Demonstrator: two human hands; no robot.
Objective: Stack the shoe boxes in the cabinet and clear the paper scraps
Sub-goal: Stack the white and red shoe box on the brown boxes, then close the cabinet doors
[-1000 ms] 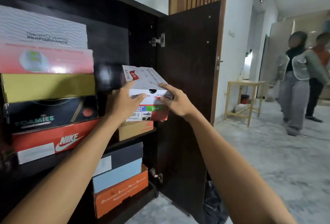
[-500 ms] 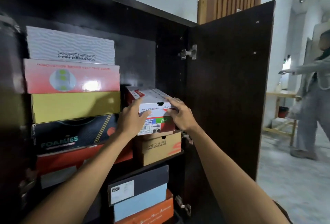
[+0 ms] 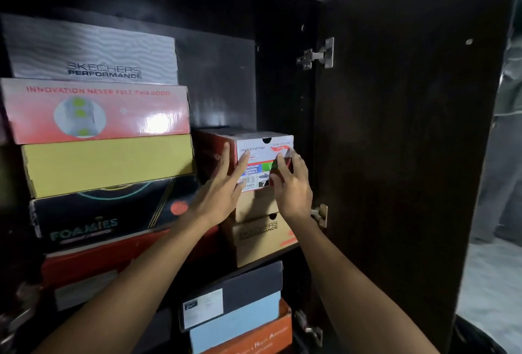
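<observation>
Since half a second ago, both hands are pushing the red-and-white shoe box (image 3: 262, 156) deeper onto the tan box (image 3: 262, 236) in the cabinet (image 3: 282, 77). Left hand (image 3: 223, 195) and right hand (image 3: 291, 184) are pressing flat, fingers straight, apart. Stacking is looking nearly done; no paper scraps are showing.

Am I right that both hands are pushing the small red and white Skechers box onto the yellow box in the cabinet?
Not quite: in the head view, both hands push the red and white Skechers box onto the brown Skechers box; the yellow box lies beside it.
</observation>
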